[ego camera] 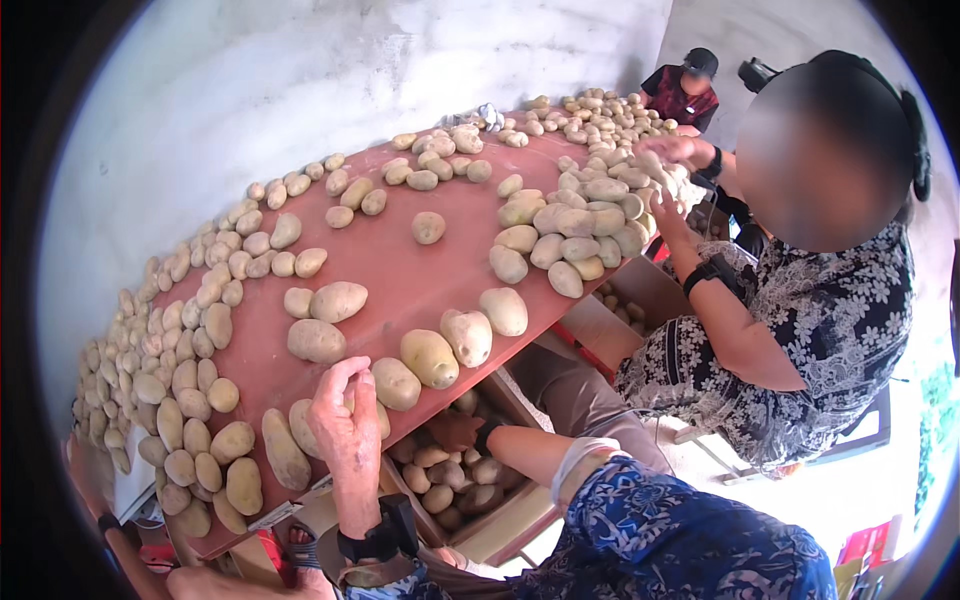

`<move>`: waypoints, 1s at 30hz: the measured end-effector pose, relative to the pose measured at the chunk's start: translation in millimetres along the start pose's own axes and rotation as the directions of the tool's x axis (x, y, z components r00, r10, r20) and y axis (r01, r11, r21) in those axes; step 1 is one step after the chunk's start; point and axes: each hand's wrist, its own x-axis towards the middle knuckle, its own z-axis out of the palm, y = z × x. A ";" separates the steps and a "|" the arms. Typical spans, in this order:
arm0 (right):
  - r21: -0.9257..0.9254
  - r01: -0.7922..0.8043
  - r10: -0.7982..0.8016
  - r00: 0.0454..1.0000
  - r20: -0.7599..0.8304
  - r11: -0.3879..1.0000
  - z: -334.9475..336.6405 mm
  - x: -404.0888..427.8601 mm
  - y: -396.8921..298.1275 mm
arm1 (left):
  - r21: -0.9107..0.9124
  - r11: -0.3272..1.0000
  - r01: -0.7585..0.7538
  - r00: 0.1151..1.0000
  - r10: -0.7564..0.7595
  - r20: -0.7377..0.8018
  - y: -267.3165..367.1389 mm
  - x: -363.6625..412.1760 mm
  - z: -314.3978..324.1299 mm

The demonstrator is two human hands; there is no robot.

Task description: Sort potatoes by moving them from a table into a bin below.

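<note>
My left hand, with a black band at its wrist, is over the near edge of the red tabletop. Its fingers are curled beside an elongated potato; whether they grip anything is hidden. More large potatoes form a row along that edge. Below the tabletop, my right hand reaches into a cardboard box of potatoes. Shadow covers its fingers, so I cannot tell whether it holds one. Potatoes in the box lie just under that hand.
Dense potatoes cover the left side, and a heap sits at right. A person in a floral shirt handles that heap. Another person sits at the far end. Another box stands below the table, and an arm shows at lower left.
</note>
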 end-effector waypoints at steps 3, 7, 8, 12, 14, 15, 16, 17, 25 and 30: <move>-0.106 0.057 -0.051 0.997 0.056 0.993 -30.8 -25.8 -13.6 | 0.093 0.996 -0.004 1.000 0.002 0.020 4.1 1.4 6.7; -0.006 0.073 -0.072 0.993 0.096 0.997 -80.3 -88.3 -52.0 | 0.066 0.998 0.025 1.000 -0.025 0.004 0.0 1.2 8.2; 0.158 0.040 -0.058 0.992 0.108 0.987 -99.0 -111.1 -62.3 | 0.058 0.998 0.023 1.000 -0.024 0.015 -0.7 1.5 11.3; 0.455 0.031 -0.084 0.992 0.096 0.890 -142.3 -180.9 -74.4 | 0.043 0.999 -0.027 0.999 0.025 0.036 0.3 -1.5 13.2; 0.552 0.081 -0.063 0.997 -0.051 0.830 -139.5 -198.7 -49.9 | 0.021 1.000 -0.005 0.999 0.004 0.037 5.5 -2.7 16.4; 0.633 0.154 -0.035 0.980 -0.196 0.759 -134.8 -204.0 -33.9 | 0.007 1.000 0.015 0.999 -0.016 0.032 7.6 -2.7 17.2; 0.798 0.178 0.064 0.963 -0.261 0.576 -128.4 -207.1 -14.5 | 0.007 1.000 0.013 0.999 -0.013 0.032 7.5 -2.2 18.5; 0.908 0.219 0.175 0.939 -0.296 0.357 -123.7 -211.4 -1.2 | -0.007 0.999 0.031 0.999 -0.031 0.040 5.0 -2.1 19.6; 0.821 0.198 0.450 0.756 -0.475 0.535 -195.8 -218.4 29.2 | 0.032 0.999 0.016 0.998 -0.018 0.058 4.2 -2.6 15.2; 0.387 -0.005 0.307 0.618 -0.724 0.922 -230.8 -184.1 40.3 | 0.043 0.996 0.073 0.996 -0.075 0.055 6.3 1.8 19.6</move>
